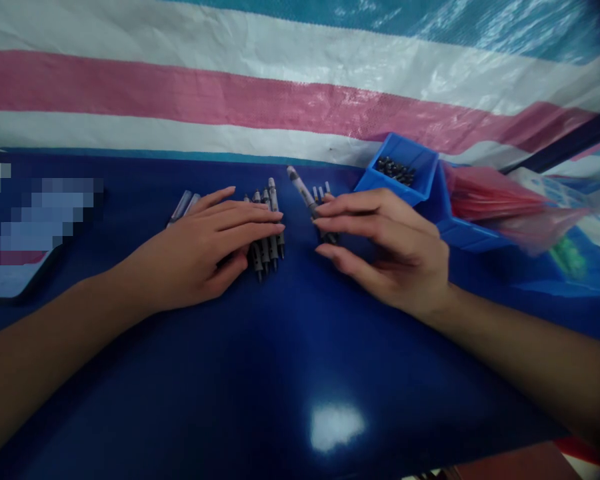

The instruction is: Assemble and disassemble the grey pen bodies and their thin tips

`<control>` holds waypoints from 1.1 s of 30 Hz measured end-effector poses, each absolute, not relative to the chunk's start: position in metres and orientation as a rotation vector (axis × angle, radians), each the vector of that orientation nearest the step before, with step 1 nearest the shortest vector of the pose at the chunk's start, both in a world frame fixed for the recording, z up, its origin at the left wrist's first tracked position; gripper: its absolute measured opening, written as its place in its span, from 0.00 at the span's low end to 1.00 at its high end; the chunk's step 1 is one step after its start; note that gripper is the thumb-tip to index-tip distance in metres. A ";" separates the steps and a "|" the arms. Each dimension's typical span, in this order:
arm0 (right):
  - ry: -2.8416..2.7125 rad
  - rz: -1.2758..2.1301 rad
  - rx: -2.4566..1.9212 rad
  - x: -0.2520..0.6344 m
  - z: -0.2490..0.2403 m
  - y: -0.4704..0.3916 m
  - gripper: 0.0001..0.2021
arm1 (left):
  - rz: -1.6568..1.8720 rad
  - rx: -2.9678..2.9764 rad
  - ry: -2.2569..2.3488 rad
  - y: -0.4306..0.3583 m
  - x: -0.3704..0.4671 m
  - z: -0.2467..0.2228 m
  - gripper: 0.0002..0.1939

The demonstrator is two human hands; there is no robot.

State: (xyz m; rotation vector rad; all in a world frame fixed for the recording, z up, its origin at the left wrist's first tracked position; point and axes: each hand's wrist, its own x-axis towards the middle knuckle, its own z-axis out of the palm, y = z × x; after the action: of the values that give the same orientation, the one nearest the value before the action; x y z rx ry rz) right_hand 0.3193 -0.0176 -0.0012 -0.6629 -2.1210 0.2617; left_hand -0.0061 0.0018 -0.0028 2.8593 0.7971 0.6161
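Note:
My left hand (pixel 205 250) lies palm down with its fingers stretched out over a row of grey and black pens (pixel 265 250). Their dark tips point toward me, and their middles are partly hidden by my fingers. Two clear plastic pieces (pixel 185 205), maybe pen caps, poke out behind that hand. To the right, my right hand (pixel 375 243) has its fingertips and thumb around a tilted pen (pixel 301 187) with a pale patterned barrel; its lower end is mostly covered. Several thin white-ended sticks (pixel 321 192) show just behind these fingers.
A blue bin (pixel 420 193) of small black parts (pixel 396 171) stands at the back right. Beside it, another blue bin (pixel 473 233) holds red plastic bags (pixel 495 193). A dark-edged tablet or phone (pixel 10 283), partly pixelated, lies left. Striped sheeting (pixel 230 93) hangs behind the blue table (pixel 205 400).

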 end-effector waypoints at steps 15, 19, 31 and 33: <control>-1.854 0.761 -0.664 0.307 -0.006 -0.039 0.15 | 0.949 3.162 0.868 -0.013 -0.004 0.005 0.21; -1.722 0.786 -0.716 0.306 -0.008 -0.040 0.10 | 1.011 3.082 0.942 -0.019 -0.001 0.004 0.16; -1.695 0.749 -0.708 0.304 -0.008 -0.036 0.12 | 0.967 2.968 1.037 -0.014 -0.002 0.000 0.14; -1.694 0.766 -0.726 0.304 -0.007 -0.036 0.14 | 0.963 2.943 1.046 -0.013 -0.002 0.000 0.16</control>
State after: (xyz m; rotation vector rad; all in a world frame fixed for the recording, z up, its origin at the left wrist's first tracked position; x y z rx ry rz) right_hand 0.3042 -0.0361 -0.0073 -0.7262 -1.6935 0.7659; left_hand -0.0023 -0.0131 0.0000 2.9434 1.0461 0.9628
